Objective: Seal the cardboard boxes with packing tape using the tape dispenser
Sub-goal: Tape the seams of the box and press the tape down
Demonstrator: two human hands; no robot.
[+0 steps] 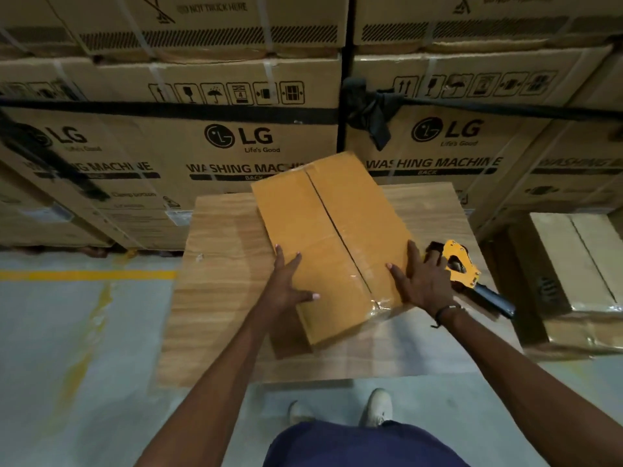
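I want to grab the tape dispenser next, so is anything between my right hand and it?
Nothing visible. The right hand lies flat on the cardboard box, and the tape dispenser lies on the table directly beside that hand, its handle pointing away to the right.

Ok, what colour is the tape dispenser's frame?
Yellow-orange, with a dark handle; the tape dispenser lies on the table, seen in the head view, the only one.

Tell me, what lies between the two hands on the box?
In the head view, between left hand and right hand lies the box top, with its taped centre seam.
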